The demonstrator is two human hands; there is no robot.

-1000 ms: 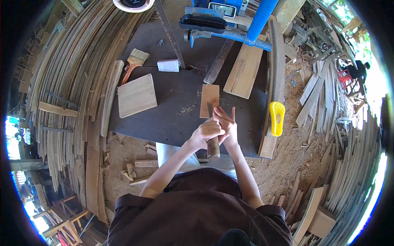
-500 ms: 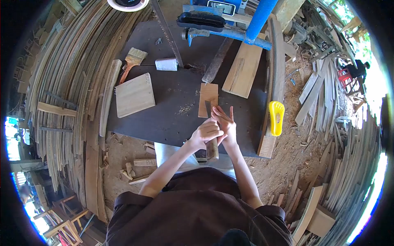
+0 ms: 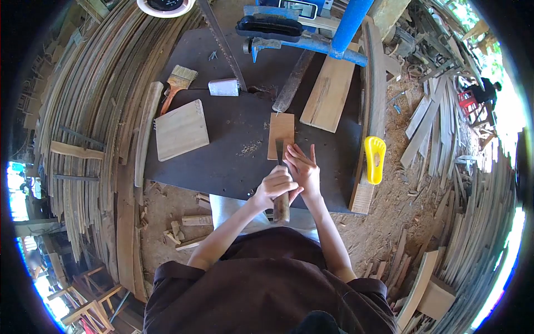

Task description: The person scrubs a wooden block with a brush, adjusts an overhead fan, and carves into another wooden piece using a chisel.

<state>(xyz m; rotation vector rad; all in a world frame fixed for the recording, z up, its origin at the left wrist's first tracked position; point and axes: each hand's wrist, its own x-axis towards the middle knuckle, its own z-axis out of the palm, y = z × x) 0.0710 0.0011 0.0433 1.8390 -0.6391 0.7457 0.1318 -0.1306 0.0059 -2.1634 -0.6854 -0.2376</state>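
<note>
My left hand (image 3: 275, 185) is wrapped round the wooden handle of a chisel (image 3: 281, 209), whose metal blade points away from me over a small thin wood piece (image 3: 282, 127). Close on its right, my right hand (image 3: 304, 171) has its fingers spread beside the blade, the fingertips near the lower right corner of the wood piece. The thin piece lies flat on the dark worktable (image 3: 222, 167). Wood crumbs lie to its left. Whether the blade tip touches the wood is too small to tell.
A square board (image 3: 181, 131), a brush (image 3: 178, 86), a whitish block (image 3: 223, 87), a saw blade (image 3: 222, 44), a dark bar (image 3: 293, 82) and a long board (image 3: 330, 94) lie around. A blue machine frame (image 3: 347, 33) stands ahead; a yellow object (image 3: 375, 160) is right.
The chisel handle has swung left and now stands more upright in my left hand. My right hand's fingers have parted slightly from my left hand. The view has shifted slightly.
</note>
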